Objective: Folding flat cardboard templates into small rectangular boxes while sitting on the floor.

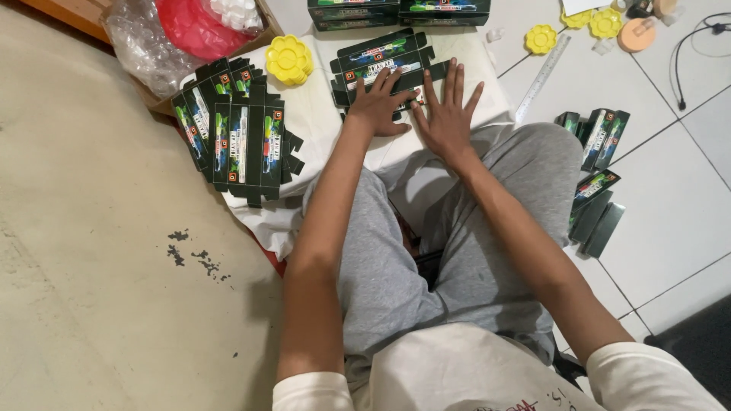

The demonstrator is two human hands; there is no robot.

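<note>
Flat box blank [381, 65], dark with green print, upper centre of frame on white cloth [320, 122]. Left hand [378, 105] presses it with fingers spread; right hand [448, 114] lies flat just beside, holding nothing. Risk: uneven pressure likely creases it crooked.

A: What colour are the flat cartons [381, 65] at twelve o'clock?
B: Black, with green, white and red print. The fanned stack [240, 141] at ten o'clock matches.
A: And the flower-shaped lids [288, 59]?
B: Yellow. The trousers [426, 259] are grey, the cloth [320, 114] white, the floor tiles [670, 205] white too.

Left hand [378, 104], right hand [448, 114] flat, fingers spread.
</note>
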